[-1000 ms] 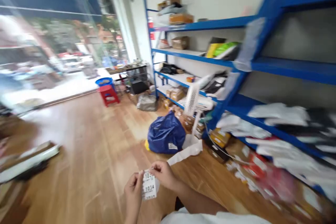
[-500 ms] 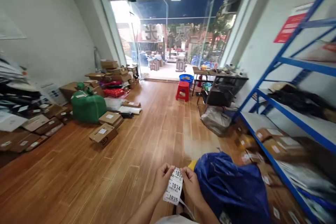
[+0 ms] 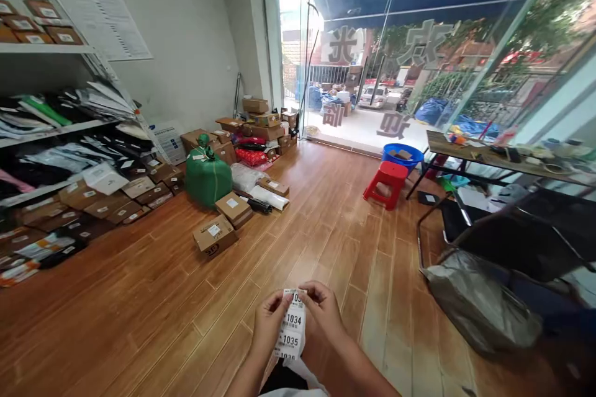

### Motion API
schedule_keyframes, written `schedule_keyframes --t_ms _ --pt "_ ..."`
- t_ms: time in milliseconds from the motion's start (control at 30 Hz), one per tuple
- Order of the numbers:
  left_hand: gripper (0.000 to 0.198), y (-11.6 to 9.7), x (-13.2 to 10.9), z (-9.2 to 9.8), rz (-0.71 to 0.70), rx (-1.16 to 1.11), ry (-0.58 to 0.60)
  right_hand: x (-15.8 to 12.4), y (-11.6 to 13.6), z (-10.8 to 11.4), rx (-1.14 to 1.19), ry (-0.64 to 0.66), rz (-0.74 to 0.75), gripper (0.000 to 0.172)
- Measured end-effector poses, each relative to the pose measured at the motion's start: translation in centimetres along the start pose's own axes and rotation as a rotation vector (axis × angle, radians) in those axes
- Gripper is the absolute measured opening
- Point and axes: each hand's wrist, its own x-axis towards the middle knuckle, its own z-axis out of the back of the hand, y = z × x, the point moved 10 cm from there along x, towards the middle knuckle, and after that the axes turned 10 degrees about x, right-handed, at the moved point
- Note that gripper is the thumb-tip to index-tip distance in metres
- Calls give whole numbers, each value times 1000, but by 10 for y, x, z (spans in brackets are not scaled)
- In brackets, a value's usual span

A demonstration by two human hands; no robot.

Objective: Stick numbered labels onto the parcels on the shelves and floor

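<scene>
In left hand (image 3: 269,322) and right hand (image 3: 325,308), pinched one strip of number labels (image 3: 292,329) near top, between thumb and fingers. Counted four labels showing, top and bottom numbers only partly readable. Hung between both hands, reaching down below thumbs. On wooden floor (image 3: 162,316), well apart from hands, counted one red stool (image 3: 387,183), one blue tub (image 3: 403,160), one green sack (image 3: 208,180), two cartons (image 3: 215,238) in front.
</scene>
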Motion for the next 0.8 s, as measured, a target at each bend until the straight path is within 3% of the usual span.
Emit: schedule_keyframes --t_ms 167,333,500,633,800 --pt "47 -57 185 -14 -16 55 98 173 10 17 42 -83 -19 31" --pt "40 -112 356 -38 -25 112 125 337 33 49 -2 -172 -12 31" --pt "39 -139 522 -49 -59 196 75 502 23 82 -49 -145 -17 29" --pt "40 -147 655 -33 -50 210 -58 653 -6 83 17 -69 -106 35" --pt "46 -151 804 26 44 118 -308 851 -31 31 -29 94 -140 32"
